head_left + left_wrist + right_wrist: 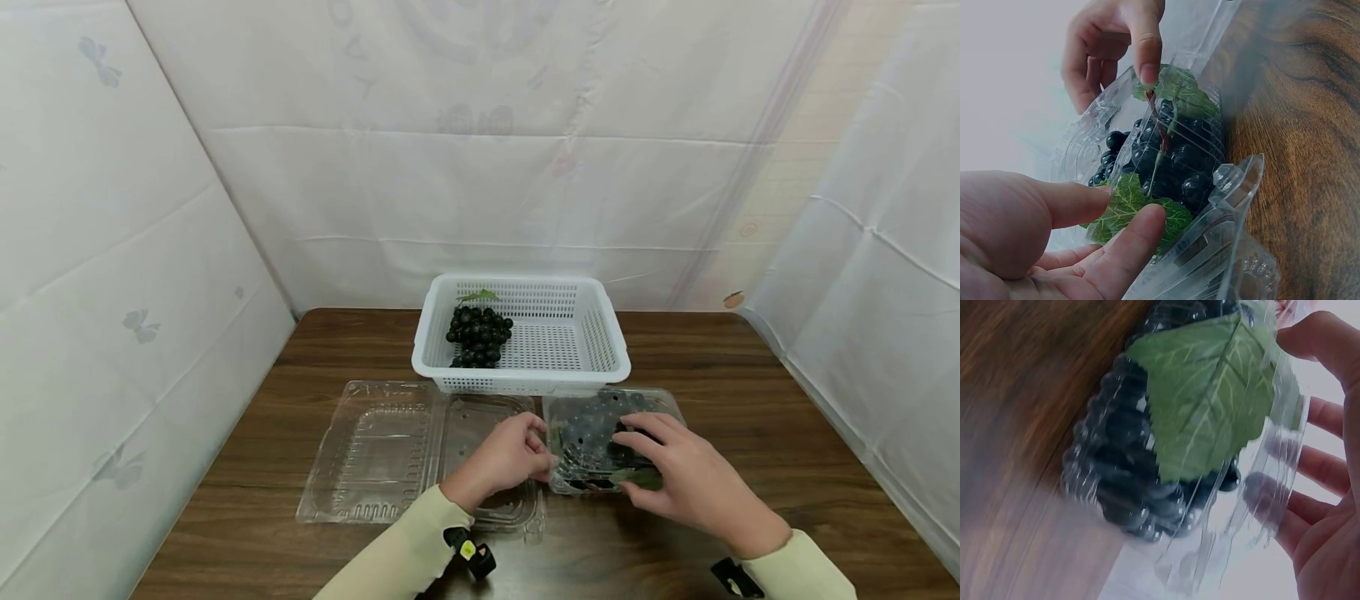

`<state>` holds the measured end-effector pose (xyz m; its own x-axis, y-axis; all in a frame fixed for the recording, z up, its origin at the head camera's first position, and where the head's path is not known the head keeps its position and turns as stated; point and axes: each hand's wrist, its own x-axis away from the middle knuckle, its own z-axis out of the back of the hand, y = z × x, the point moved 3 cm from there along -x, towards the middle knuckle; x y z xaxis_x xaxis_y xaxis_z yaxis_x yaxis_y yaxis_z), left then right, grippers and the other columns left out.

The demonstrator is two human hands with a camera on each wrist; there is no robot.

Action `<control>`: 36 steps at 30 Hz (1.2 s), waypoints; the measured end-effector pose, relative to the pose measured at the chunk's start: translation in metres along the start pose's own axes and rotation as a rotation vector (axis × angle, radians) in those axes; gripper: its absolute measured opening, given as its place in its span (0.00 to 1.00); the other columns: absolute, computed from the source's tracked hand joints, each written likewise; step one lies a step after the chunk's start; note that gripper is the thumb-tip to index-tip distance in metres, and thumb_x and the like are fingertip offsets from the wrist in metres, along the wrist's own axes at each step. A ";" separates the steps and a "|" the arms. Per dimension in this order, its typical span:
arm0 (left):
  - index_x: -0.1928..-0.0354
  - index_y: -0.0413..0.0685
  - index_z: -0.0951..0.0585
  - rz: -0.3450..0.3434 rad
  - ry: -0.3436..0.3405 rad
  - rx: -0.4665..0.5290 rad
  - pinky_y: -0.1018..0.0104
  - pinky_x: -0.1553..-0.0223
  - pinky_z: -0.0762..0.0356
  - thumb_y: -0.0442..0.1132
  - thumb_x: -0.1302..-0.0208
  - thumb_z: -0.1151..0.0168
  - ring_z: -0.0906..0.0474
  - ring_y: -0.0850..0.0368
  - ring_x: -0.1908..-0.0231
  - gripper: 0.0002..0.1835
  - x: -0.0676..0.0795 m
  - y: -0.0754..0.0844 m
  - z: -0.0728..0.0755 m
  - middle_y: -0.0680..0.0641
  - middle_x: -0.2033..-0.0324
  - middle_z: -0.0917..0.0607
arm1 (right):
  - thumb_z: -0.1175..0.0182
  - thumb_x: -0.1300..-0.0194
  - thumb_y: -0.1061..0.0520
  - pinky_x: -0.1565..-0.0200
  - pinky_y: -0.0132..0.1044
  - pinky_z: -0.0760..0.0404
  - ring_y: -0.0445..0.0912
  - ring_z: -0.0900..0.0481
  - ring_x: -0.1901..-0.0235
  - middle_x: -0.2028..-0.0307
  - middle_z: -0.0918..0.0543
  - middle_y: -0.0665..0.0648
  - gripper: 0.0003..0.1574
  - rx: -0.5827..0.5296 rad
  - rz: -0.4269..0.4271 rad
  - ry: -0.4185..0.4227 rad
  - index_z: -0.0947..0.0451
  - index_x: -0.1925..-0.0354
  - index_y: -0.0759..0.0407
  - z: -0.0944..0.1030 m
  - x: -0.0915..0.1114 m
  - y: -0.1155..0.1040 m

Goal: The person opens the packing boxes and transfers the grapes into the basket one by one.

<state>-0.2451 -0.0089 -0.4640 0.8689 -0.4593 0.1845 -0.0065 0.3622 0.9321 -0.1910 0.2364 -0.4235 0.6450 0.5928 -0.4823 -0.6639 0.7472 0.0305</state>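
Observation:
A clear plastic clamshell box [581, 429] of dark grapes [1125, 434] stands at the front right of the basket. Green leaves [1122, 209] and a brown stem [1159, 128] show along its front edge, under the lid. My left hand [506, 454] holds the box's left front corner, thumb and a finger on either side of the edge by a leaf. From the right, my right hand [678, 467] grips the lid, with its fingers [1319, 469] over the top and its thumb [1313, 340] at the front rim.
Behind the box, a white slotted basket [521, 385] holds a bunch of dark grapes [480, 337] with a leaf on its left side. An unfolded clear clamshell [382, 454] lies to the left on the brown wood table [247, 500]. White cloth walls [465, 192] enclose the back and sides.

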 end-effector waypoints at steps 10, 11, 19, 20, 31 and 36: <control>0.40 0.38 0.25 0.001 -0.004 -0.002 0.53 0.63 0.13 0.31 0.34 0.31 0.12 0.49 0.70 0.22 0.000 0.001 -0.001 0.46 0.68 0.14 | 0.20 0.57 0.50 0.60 0.45 0.13 0.51 0.18 0.47 0.42 0.18 0.57 0.35 0.027 -0.038 -0.045 0.16 0.47 0.50 0.008 0.014 0.014; 0.40 0.38 0.25 0.001 -0.005 0.000 0.54 0.63 0.13 0.31 0.34 0.31 0.12 0.48 0.70 0.22 0.000 0.002 -0.001 0.46 0.68 0.14 | 0.21 0.57 0.50 0.60 0.44 0.13 0.51 0.17 0.47 0.42 0.18 0.57 0.34 0.029 -0.044 -0.050 0.16 0.47 0.50 0.009 0.015 0.016; 0.40 0.38 0.25 0.011 -0.009 0.019 0.54 0.63 0.12 0.30 0.34 0.32 0.12 0.48 0.70 0.22 -0.001 0.002 -0.002 0.45 0.68 0.14 | 0.21 0.57 0.50 0.64 0.40 0.15 0.49 0.20 0.45 0.42 0.19 0.55 0.33 0.031 -0.058 -0.076 0.16 0.48 0.50 0.014 0.024 0.027; 0.40 0.38 0.25 0.011 -0.009 0.019 0.54 0.63 0.12 0.30 0.34 0.32 0.12 0.48 0.70 0.22 -0.001 0.002 -0.002 0.45 0.68 0.14 | 0.21 0.57 0.51 0.63 0.41 0.15 0.49 0.21 0.45 0.42 0.19 0.55 0.33 0.032 -0.055 -0.078 0.16 0.48 0.50 0.015 0.024 0.028; 0.40 0.38 0.25 0.016 -0.002 0.024 0.53 0.62 0.13 0.30 0.34 0.31 0.12 0.46 0.69 0.22 0.000 0.002 -0.002 0.45 0.68 0.15 | 0.22 0.59 0.54 0.62 0.42 0.16 0.49 0.21 0.44 0.42 0.19 0.54 0.35 0.021 -0.019 -0.071 0.16 0.47 0.50 0.020 0.029 0.035; 0.40 0.38 0.25 0.017 -0.004 0.015 0.53 0.62 0.13 0.31 0.34 0.31 0.12 0.48 0.69 0.22 0.001 0.002 0.000 0.45 0.68 0.14 | 0.21 0.60 0.55 0.61 0.43 0.15 0.51 0.19 0.46 0.43 0.19 0.56 0.37 0.026 0.004 -0.071 0.17 0.47 0.50 0.023 0.029 0.036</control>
<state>-0.2441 -0.0086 -0.4624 0.8664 -0.4566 0.2022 -0.0289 0.3582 0.9332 -0.1875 0.2873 -0.4167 0.6685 0.6148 -0.4185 -0.6571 0.7518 0.0550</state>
